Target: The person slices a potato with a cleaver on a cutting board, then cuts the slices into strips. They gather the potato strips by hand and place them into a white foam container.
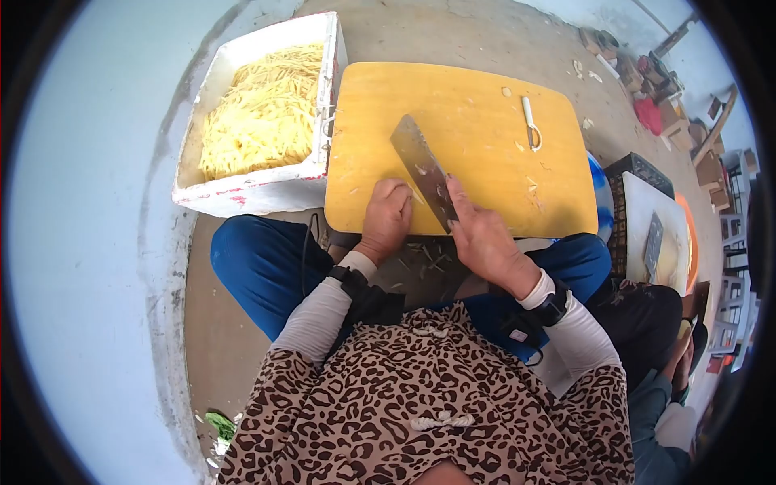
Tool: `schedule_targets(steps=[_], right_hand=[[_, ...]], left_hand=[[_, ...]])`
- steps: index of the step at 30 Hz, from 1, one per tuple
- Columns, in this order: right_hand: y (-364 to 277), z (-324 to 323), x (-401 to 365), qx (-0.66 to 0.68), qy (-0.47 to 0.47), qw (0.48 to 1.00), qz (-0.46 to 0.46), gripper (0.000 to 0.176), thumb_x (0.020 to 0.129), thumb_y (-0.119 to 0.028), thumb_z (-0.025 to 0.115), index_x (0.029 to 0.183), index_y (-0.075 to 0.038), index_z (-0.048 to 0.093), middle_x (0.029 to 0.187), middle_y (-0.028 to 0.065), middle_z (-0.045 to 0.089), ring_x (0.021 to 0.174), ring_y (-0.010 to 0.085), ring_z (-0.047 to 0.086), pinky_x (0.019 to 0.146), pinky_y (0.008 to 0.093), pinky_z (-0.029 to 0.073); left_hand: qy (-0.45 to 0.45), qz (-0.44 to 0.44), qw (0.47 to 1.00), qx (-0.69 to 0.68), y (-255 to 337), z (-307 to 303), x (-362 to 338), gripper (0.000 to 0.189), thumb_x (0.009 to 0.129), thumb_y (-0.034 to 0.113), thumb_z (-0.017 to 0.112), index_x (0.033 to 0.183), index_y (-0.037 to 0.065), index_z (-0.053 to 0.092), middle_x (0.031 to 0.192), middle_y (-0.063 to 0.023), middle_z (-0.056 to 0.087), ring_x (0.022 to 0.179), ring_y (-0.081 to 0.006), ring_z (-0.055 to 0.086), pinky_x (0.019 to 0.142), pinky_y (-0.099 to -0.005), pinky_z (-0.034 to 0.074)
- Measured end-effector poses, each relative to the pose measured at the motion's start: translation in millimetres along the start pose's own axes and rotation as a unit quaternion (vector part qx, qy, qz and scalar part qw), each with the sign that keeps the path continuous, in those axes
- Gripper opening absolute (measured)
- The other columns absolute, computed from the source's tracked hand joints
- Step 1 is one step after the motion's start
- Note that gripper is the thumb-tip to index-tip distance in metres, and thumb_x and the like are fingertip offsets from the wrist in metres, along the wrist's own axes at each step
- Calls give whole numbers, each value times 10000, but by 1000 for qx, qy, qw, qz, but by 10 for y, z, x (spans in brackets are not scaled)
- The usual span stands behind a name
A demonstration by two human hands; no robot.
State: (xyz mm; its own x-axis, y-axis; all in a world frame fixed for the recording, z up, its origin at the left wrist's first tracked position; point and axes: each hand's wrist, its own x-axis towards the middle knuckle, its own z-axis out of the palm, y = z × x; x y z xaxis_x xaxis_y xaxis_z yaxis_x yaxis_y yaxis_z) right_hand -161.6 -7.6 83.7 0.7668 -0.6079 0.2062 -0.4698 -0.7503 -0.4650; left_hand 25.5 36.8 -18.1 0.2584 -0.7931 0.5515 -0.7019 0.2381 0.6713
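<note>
Gripping rectangular cleaver point(420, 166): right hand point(485, 238); left hand point(386, 217) curled on smooth board point(469, 121).

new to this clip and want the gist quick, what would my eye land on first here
The big yellow cutting board fills the middle, resting across the person's lap, with the right hand gripping a cleaver laid flat on it and the left hand curled at the board's near edge. Just left of the board, a white foam box is heaped with pale yellow cut strips. A small peeler lies toward the board's far right.
</note>
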Motion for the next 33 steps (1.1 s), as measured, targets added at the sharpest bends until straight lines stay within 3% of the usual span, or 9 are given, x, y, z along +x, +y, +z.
schedule_targets(steps=[13, 20, 23, 25, 26, 28, 29, 31, 33], right_hand=[[-9, 150, 22, -41, -77, 996, 7, 684, 825, -12, 529, 1460, 65, 289, 878, 221, 643, 740, 394, 644, 647, 480, 512], [125, 313, 122, -19, -44, 998, 41, 689, 830, -18, 535, 1471, 42, 287, 924, 237, 651, 771, 410, 643, 712, 489, 514], [206, 195, 117, 83, 55, 995, 5, 663, 849, -34, 555, 1462, 28, 309, 954, 253, 657, 799, 434, 634, 745, 472, 516], [214, 28, 83, 161, 13, 974, 157, 649, 866, -46, 580, 1457, 19, 321, 932, 255, 658, 785, 418, 644, 763, 451, 515], [283, 20, 63, 164, 17, 973, 159, 649, 866, -46, 580, 1457, 19, 321, 932, 255, 658, 785, 418, 644, 763, 451, 515], [440, 21, 31, 297, 81, 933, 187, 652, 879, -45, 596, 1471, -6, 324, 860, 205, 674, 684, 288, 652, 666, 390, 534], [440, -59, 37, 301, 86, 931, 187, 652, 879, -45, 596, 1471, -6, 324, 860, 205, 674, 684, 288, 652, 666, 390, 534], [424, -257, 30, 503, 59, 823, 256, 643, 921, -13, 546, 1509, -40, 286, 795, 72, 649, 559, 98, 545, 501, 228, 476], [489, -290, -23, 559, 65, 785, 259, 648, 919, -10, 546, 1511, -48, 286, 792, 78, 642, 565, 101, 546, 502, 225, 479]], left_hand=[[-21, 54, 998, 40, 27, -24, 30, 91, 768, -34, 632, 852, 2, 633, 920, -136, 595, 881, -344, 561, 766, -409, 490], [-23, 75, 996, 40, 2, -32, 33, 86, 778, -30, 623, 853, 10, 633, 909, -136, 598, 877, -339, 561, 771, -419, 486], [-39, 48, 997, 46, -18, -60, 53, 125, 771, -46, 654, 885, 5, 648, 937, -127, 626, 883, -316, 600, 767, -377, 500], [-47, -67, 995, -55, -25, -97, 91, 76, 843, -18, 648, 913, 12, 651, 935, -88, 646, 849, -233, 635, 742, -328, 507], [-51, -64, 995, -52, -11, -97, 123, 76, 843, -18, 648, 913, 12, 651, 935, -88, 646, 849, -233, 635, 742, -328, 507], [-3, -238, 954, -183, 26, -102, 228, 50, 902, 60, 627, 921, 15, 636, 890, -58, 644, 863, -206, 644, 768, -287, 516], [-7, -234, 956, -179, 109, -128, 318, 50, 902, 60, 627, 921, 15, 636, 890, -58, 644, 863, -206, 644, 768, -287, 516], [17, -375, 870, -319, 266, -162, 484, 131, 949, 135, 617, 989, 12, 634, 893, -37, 636, 903, -142, 634, 778, -266, 527], [-1, -410, 833, -372, 315, -150, 575, 186, 962, 181, 607, 1043, 15, 623, 922, -58, 646, 904, -162, 639, 806, -294, 527]])
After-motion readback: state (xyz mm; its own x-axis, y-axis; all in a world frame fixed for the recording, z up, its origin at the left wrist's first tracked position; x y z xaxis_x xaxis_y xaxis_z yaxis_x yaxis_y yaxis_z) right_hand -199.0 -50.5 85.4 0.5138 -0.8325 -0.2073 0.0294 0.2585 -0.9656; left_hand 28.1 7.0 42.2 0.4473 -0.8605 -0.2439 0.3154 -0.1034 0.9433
